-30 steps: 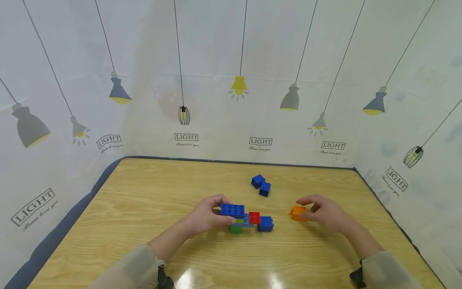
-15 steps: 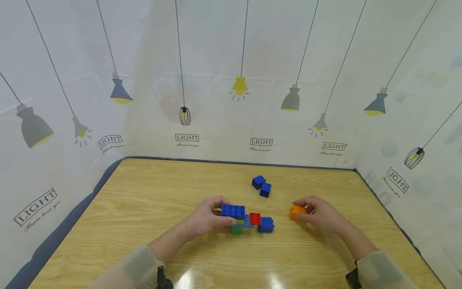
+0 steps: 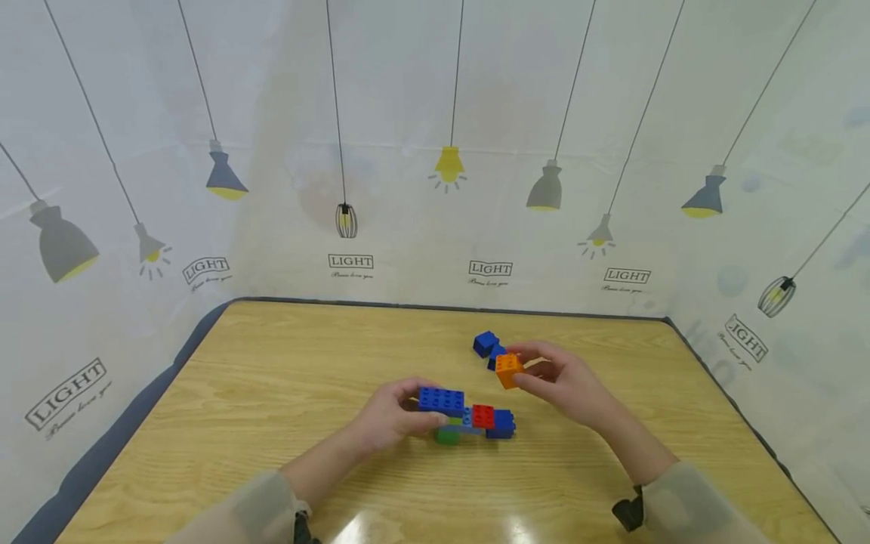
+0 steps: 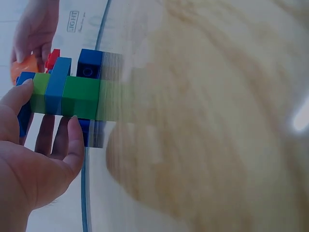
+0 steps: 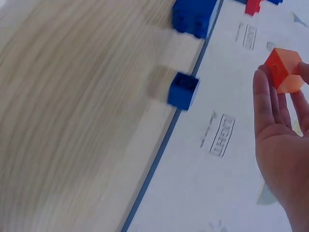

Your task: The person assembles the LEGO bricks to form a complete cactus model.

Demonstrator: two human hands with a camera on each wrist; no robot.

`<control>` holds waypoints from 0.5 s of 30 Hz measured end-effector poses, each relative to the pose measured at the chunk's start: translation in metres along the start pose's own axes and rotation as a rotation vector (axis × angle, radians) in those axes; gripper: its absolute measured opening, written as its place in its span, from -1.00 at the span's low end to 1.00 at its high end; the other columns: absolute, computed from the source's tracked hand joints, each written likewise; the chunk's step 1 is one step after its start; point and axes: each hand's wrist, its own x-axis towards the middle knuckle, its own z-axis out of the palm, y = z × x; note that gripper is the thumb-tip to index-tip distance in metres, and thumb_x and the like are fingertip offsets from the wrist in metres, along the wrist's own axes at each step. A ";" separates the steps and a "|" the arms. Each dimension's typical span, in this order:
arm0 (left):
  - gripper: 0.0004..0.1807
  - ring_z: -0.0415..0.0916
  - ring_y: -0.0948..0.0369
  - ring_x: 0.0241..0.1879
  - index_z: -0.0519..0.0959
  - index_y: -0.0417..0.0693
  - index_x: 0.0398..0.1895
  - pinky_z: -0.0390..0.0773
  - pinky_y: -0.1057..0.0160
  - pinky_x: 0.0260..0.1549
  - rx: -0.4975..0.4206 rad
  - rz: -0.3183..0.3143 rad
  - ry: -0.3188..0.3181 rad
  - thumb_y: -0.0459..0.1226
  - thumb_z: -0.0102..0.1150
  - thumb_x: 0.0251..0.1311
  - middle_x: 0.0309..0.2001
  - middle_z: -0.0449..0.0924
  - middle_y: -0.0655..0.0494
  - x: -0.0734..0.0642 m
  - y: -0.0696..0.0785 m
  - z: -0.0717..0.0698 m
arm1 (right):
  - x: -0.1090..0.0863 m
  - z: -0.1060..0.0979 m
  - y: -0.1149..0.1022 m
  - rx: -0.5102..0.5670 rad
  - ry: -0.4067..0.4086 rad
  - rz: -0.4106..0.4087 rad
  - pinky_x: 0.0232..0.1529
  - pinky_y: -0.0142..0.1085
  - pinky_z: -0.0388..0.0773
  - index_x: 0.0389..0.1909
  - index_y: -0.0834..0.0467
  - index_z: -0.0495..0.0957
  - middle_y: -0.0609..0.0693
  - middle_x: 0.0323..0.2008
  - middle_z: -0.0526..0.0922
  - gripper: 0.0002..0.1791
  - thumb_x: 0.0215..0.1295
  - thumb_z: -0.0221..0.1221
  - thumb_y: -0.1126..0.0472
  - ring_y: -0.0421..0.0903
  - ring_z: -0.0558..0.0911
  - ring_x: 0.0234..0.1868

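My left hand (image 3: 389, 417) grips a stack of toy building bricks. On top sits a blue brick (image 3: 442, 400), over a lime one (image 4: 39, 86), a long light-blue brick (image 4: 57, 87) and a green brick (image 4: 81, 96) at the bottom. A small red brick (image 3: 483, 416) stands on the light-blue one's right end. My right hand (image 3: 567, 384) pinches an orange brick (image 3: 508, 371) between thumb and fingers, raised off the table, studs up. Just right of the stack, a blue brick (image 3: 501, 425) lies on its side with its studs facing right.
Two small blue bricks lie farther back on the wooden table (image 3: 306, 355); the rear one (image 3: 485, 344) shows fully, while the orange brick partly covers the nearer one (image 3: 495, 357). A white curtain (image 3: 394, 113) printed with lamps surrounds the table's back and sides.
My right hand has closed on the orange brick, lifted it and carried it left and back, turning it studs up. The left hand has stayed on the stack, almost still.
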 end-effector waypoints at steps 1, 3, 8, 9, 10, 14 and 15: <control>-0.52 0.71 0.11 -0.01 0.68 -0.07 0.26 0.81 0.12 0.00 0.003 0.000 0.005 -0.24 0.56 0.30 0.07 0.78 -0.03 0.000 0.000 0.001 | 0.002 0.004 -0.003 0.012 -0.009 -0.014 0.06 -0.38 0.75 0.46 0.08 0.54 0.21 0.25 0.68 -0.51 0.60 0.32 0.16 0.06 0.80 0.12; -0.53 0.69 0.11 0.00 0.68 -0.05 0.25 0.79 0.15 -0.01 0.015 0.001 0.015 -0.22 0.56 0.31 0.07 0.77 -0.01 0.000 0.000 0.001 | 0.007 0.011 -0.010 0.013 -0.016 -0.046 0.09 -0.37 0.74 0.44 0.08 0.56 0.18 0.26 0.70 -0.53 0.60 0.31 0.16 0.07 0.78 0.15; -0.54 0.63 0.11 -0.01 0.70 -0.01 0.24 0.66 0.21 -0.03 0.069 0.017 0.036 -0.16 0.57 0.32 0.05 0.78 0.03 0.001 -0.001 0.003 | 0.017 0.028 -0.023 0.007 -0.005 -0.101 0.14 -0.34 0.72 0.39 0.07 0.60 0.09 0.17 0.76 -0.56 0.57 0.34 0.17 0.05 0.73 0.12; -0.54 0.63 0.11 -0.02 0.70 -0.01 0.24 0.64 0.22 -0.04 0.073 0.018 0.037 -0.16 0.57 0.33 0.04 0.79 0.04 0.001 -0.001 0.003 | 0.018 0.031 -0.024 0.021 -0.006 -0.106 0.13 -0.34 0.73 0.38 0.08 0.61 0.08 0.16 0.76 -0.57 0.56 0.35 0.18 0.04 0.73 0.11; -0.54 0.63 0.11 -0.03 0.70 -0.01 0.24 0.64 0.23 -0.04 0.074 0.018 0.036 -0.15 0.56 0.33 0.04 0.79 0.04 0.001 -0.001 0.003 | 0.020 0.034 -0.026 0.038 -0.011 -0.109 0.12 -0.34 0.73 0.37 0.08 0.61 0.08 0.15 0.77 -0.57 0.56 0.35 0.18 0.05 0.74 0.09; -0.52 0.63 0.14 -0.09 0.69 -0.06 0.27 0.67 0.26 -0.11 0.044 0.012 0.030 -0.16 0.55 0.34 0.02 0.80 0.03 0.002 0.000 0.003 | 0.025 0.044 -0.032 0.110 -0.042 -0.116 0.07 -0.33 0.77 0.35 0.10 0.61 0.12 0.17 0.76 -0.58 0.56 0.36 0.19 0.11 0.77 0.09; -0.52 0.63 0.15 -0.11 0.69 -0.07 0.27 0.67 0.27 -0.14 0.036 0.009 0.029 -0.16 0.55 0.34 0.01 0.80 0.03 0.002 0.000 0.003 | 0.026 0.047 -0.033 0.129 -0.052 -0.118 0.06 -0.32 0.78 0.36 0.11 0.60 0.14 0.18 0.76 -0.58 0.56 0.36 0.19 0.13 0.77 0.10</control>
